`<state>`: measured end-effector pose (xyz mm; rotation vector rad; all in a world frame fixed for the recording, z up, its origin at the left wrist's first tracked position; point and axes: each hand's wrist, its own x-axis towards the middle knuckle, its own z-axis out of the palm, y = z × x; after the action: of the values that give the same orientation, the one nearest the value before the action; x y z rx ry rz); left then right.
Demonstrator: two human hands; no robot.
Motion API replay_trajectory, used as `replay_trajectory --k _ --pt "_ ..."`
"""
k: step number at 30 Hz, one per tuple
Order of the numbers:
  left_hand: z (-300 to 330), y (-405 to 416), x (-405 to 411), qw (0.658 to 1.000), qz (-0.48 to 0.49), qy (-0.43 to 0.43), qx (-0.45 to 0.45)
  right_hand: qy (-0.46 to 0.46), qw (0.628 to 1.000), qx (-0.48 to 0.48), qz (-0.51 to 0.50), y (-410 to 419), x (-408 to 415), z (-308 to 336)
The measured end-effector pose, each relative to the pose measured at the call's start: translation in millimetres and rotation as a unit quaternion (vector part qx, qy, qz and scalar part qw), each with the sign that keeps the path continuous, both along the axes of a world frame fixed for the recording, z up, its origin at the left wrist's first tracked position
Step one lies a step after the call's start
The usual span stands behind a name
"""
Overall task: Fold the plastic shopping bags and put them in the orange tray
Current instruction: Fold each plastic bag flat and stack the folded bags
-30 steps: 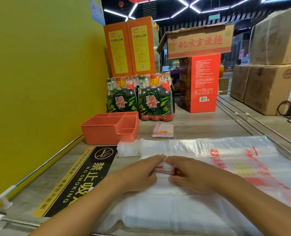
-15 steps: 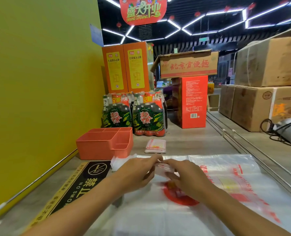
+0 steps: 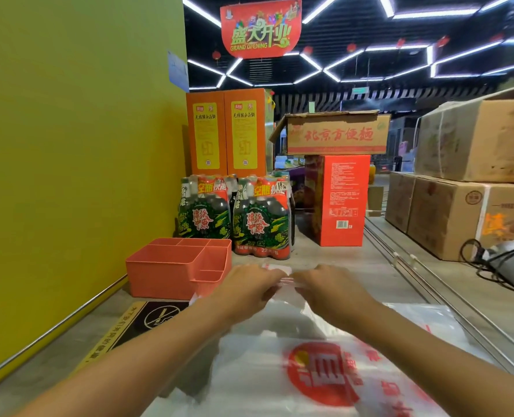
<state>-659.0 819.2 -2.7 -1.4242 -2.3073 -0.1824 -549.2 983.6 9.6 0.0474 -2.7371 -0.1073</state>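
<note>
My left hand (image 3: 249, 288) and my right hand (image 3: 331, 288) meet above the counter and together pinch the top of a thin white plastic shopping bag (image 3: 294, 365) with a red round logo. The bag hangs from my fingers down toward me and drapes over more white bags lying flat on the counter (image 3: 430, 320). An orange tray (image 3: 177, 272) with several compartments stands just left of my left hand, against the yellow wall. A small folded bag (image 3: 276, 267) peeks out on the counter right behind my fingers, mostly hidden.
Two packs of green-labelled bottles (image 3: 234, 218) stand behind the tray, with orange and red boxes (image 3: 337, 200) behind them. Cardboard cartons (image 3: 460, 182) and a black cable (image 3: 490, 266) lie at right beyond metal rails. A no-smoking sticker (image 3: 147, 320) marks the counter at left.
Both hands have risen and moved away from me, lifting the bag's top off the pile, so the bag now hangs with its red logo showing. The camera has tilted upward.
</note>
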Motion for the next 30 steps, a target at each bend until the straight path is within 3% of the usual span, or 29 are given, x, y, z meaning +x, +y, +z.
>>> replay_trajectory --k 5,13,19,22,30 --pt "0.4 19.5 -46.5 0.999 0.002 -0.051 0.017 0.020 1.000 -0.004 0.012 27.5 -58.6 -6.1" --pt "-22.3 55.9 -113.9 0.996 0.078 -0.025 0.037 0.048 0.998 -0.034 0.002 48.9 -130.0 -22.9" --pt "-68.6 67.3 -142.4 0.990 0.114 -0.052 -0.061 -0.041 0.997 -0.069 -0.017 51.8 -152.2 -64.4" --pt "-85.7 59.5 -144.2 0.984 0.087 -0.120 -0.094 -0.091 0.992 -0.081 0.012 54.2 -148.1 -74.7" --pt "-70.8 59.0 -147.4 0.974 0.050 -0.184 -0.127 -0.143 0.987 -0.055 0.043 63.1 -155.7 -70.8"
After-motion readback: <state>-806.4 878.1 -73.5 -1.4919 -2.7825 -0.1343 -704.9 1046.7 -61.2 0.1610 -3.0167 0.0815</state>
